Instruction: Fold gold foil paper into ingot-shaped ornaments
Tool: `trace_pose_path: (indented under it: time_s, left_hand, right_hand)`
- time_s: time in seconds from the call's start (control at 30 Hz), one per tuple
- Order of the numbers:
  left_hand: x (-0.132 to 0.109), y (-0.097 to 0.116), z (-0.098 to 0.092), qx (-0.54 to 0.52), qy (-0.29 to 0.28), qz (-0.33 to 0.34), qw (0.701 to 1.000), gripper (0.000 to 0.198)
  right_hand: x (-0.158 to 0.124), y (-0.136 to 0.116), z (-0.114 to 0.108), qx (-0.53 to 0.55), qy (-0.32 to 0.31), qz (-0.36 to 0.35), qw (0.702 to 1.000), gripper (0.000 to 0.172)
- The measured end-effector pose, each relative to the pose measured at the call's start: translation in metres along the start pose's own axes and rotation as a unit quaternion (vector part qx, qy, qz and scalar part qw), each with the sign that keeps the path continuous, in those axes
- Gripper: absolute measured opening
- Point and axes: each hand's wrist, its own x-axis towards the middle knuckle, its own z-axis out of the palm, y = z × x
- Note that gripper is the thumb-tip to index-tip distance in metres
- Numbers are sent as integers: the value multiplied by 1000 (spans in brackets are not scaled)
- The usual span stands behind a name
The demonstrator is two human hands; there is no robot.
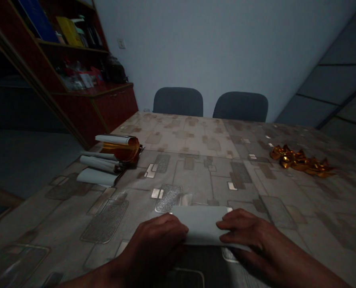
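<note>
A pale, folded sheet of paper (202,224) lies near the front edge of the patterned table, in front of me. Its left end is under the closed fingers of my left hand (160,236). At the other end, my right hand (249,232) grips the paper, fingertips on top and thumb side low near its front edge. Part of the sheet is hidden by both hands. Farther off to the left sits a loose stack of curled gold foil paper (120,150) with pale backs. On the right lies a row of folded gold foil pieces (300,161).
The table (192,136) has a patterned, shiny cover. Two dark chairs (178,101) stand at its far side by the wall. A reddish wooden cabinet (106,102) with filled shelves rises at the back left, and grey panels (336,80) line the right.
</note>
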Motion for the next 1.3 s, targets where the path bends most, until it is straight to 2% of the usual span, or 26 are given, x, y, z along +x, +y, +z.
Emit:
trace_pose_path:
  time_s: [0.13, 0.23, 0.27, 0.43, 0.6, 0.7, 0.8, 0.97, 1.03, 1.1, 1.2, 1.3]
  left_hand:
    - [1, 0, 0, -55, 5, -51, 997, 19]
    - [4, 0, -2, -38, 2, -56, 998, 20]
    - [5, 0, -2, -27, 2, -53, 998, 19]
    - [6, -4, -1, 13, 14, -40, 999, 20]
    - [6, -6, 0, 54, 17, -41, 998, 27]
    - [8, -7, -2, 64, 7, -37, 997, 26]
    - [9, -7, -4, 84, 12, -5, 996, 26]
    - [7, 5, -1, 184, 23, 14, 983, 24]
    - [2, 13, 2, 168, -47, 19, 984, 43]
    - [-4, 18, 7, 119, -110, 75, 984, 57]
    - [-12, 20, 14, 86, -149, 100, 980, 75]
    - [-17, 19, 16, 91, -160, 76, 980, 82]
  right_hand:
    - [10, -4, -2, 51, -5, 36, 998, 27]
    - [22, -11, -6, 94, 1, 67, 993, 17]
    - [25, -13, -6, 99, 6, 69, 993, 20]
    - [35, -15, 2, 45, 64, 89, 993, 33]
    - [41, -15, 15, -6, 118, 109, 987, 34]
    - [44, -12, 20, -52, 133, 114, 983, 29]
    - [44, -7, 24, -93, 142, 122, 978, 20]
    - [44, -1, 30, -126, 145, 139, 972, 14]
    - [43, -1, 31, -134, 146, 140, 970, 14]
    - [43, -2, 32, -142, 148, 140, 969, 14]
    - [42, -3, 32, -143, 153, 143, 967, 13]
    - [40, -3, 31, -153, 159, 152, 963, 15]
